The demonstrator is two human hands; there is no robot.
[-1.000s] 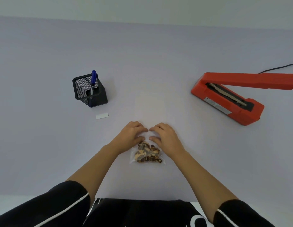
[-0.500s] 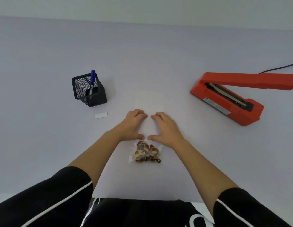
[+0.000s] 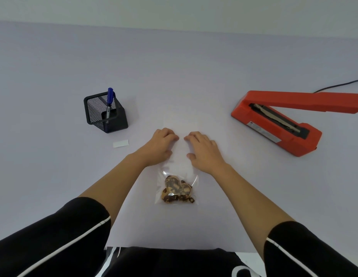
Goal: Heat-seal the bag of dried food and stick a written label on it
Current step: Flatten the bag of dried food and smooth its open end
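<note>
two hands, left [image 3: 161, 145] and right [image 3: 203, 150], spread flat on one bag [image 3: 177, 184] (clear), one sealer [image 3: 278, 124], one pen [image 3: 109, 101]

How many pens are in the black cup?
1. A blue pen stands tilted in the black mesh cup at the table's left. The mesh could hide a shorter one.

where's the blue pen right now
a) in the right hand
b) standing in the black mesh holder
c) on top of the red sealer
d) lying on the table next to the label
b: the blue pen stands upright in the black mesh holder, away from both hands.
</note>
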